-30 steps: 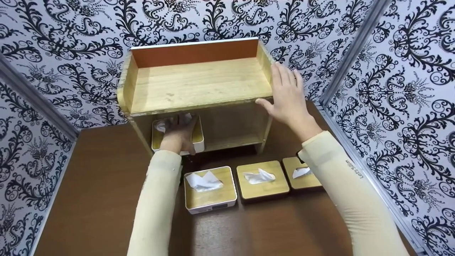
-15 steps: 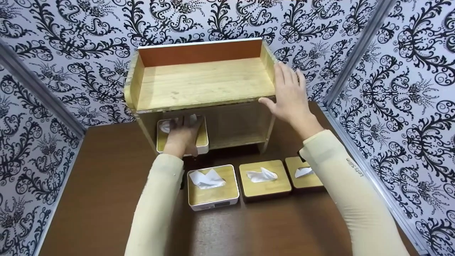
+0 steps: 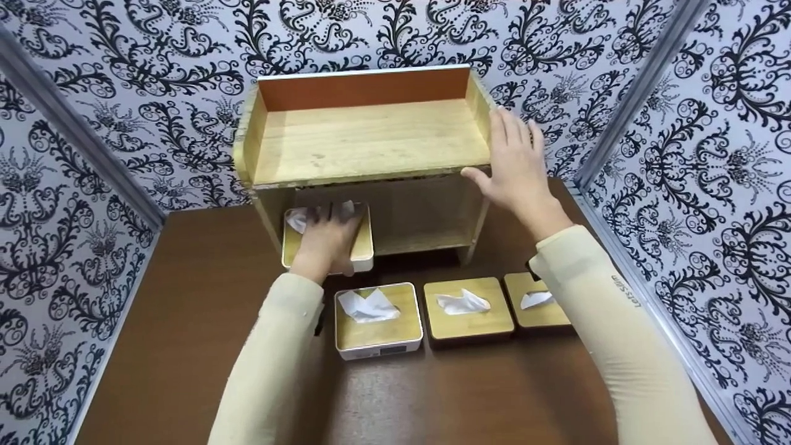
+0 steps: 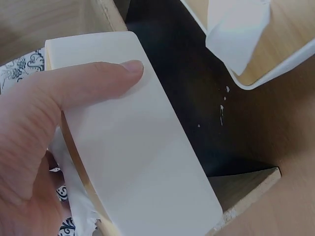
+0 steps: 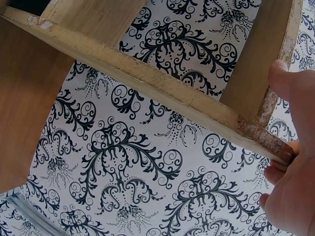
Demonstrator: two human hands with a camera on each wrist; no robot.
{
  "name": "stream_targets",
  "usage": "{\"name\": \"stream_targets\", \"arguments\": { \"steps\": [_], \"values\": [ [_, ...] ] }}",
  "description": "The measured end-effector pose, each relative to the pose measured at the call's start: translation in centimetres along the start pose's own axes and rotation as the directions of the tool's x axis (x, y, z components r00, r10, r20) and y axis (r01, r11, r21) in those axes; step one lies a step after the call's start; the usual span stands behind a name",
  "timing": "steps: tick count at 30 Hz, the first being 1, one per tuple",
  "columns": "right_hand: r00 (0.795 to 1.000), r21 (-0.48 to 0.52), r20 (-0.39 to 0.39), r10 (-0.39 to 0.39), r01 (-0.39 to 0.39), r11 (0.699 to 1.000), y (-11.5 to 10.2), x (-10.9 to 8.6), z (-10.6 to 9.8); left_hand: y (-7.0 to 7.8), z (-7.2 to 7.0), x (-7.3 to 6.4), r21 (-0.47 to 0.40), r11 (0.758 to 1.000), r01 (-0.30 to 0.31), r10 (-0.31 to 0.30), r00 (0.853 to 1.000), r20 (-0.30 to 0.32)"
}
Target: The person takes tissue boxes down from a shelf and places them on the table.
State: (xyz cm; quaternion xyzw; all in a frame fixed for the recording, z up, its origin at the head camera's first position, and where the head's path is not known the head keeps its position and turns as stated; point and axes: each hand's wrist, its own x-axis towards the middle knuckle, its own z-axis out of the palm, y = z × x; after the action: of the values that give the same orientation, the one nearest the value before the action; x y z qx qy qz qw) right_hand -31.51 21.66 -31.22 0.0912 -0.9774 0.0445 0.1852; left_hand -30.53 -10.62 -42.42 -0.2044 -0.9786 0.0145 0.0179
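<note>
My left hand (image 3: 327, 238) grips a white tissue box (image 3: 363, 266) with a wood-coloured lid, at the left of the wooden shelf unit's (image 3: 371, 139) lower compartment. The thumb presses the box's white front face (image 4: 133, 137) in the left wrist view; the other fingers lie over the lid, by a white tissue (image 3: 297, 220). Part of the lid is covered by the hand. At the unit's upper right, my right hand (image 3: 519, 164) holds the side panel. Its thumb touches the top board's front edge, and in the right wrist view the fingertips go over the panel's rim.
A row of tissue boxes stands before the unit on the brown table (image 3: 204, 334): a white one (image 3: 378, 330), a dark-sided one (image 3: 469, 321) and another (image 3: 544, 315) partly behind my right sleeve. Patterned walls (image 3: 93, 142) enclose the back and sides.
The gripped tissue box has slid a little out of the compartment towards me, nearer the front row. My right hand keeps its place on the unit. The head view has shifted slightly.
</note>
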Motion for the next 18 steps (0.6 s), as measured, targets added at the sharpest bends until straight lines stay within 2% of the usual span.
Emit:
{"name": "stream_targets", "arguments": {
  "steps": [6,18],
  "values": [
    [1.000,0.007,0.002,-0.001,0.001,1.000,0.0,-0.1,-0.1,0.5,-0.2,-1.1,0.046,0.999,-0.014,0.015,0.999,-0.037],
    [1.000,0.028,-0.017,-0.016,0.017,0.999,0.1,-0.1,0.1,0.4,-0.1,-3.2,0.098,0.994,-0.046,0.055,0.994,-0.092]
  ]
}}
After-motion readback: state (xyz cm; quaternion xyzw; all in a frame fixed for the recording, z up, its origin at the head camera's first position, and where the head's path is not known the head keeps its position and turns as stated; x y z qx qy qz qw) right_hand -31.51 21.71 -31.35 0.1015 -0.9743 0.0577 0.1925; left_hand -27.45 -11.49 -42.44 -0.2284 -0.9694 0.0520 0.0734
